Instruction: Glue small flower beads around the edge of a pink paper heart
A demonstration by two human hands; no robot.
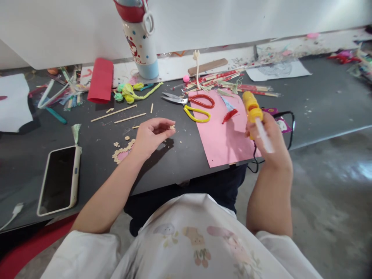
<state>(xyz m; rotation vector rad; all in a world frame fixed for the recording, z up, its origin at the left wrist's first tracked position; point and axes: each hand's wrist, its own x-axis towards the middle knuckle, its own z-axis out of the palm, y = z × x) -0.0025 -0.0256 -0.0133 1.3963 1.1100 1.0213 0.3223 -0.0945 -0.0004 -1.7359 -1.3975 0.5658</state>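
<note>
Left hand [151, 133] fingertips pinch wood bit [172, 126]; right hand [269, 135] fingers closed round glue gun [252, 106]. Heart [123, 152] rim partly lined with bits, likely unfinished; whole sticks [113, 112] remain.

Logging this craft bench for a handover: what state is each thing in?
left hand: pinching small wooden piece
right hand: gripping yellow glue gun, held aloft
scissors: lying flat, blades close together
phone: face up, screen dark
bottle: upright, red lid on
</note>
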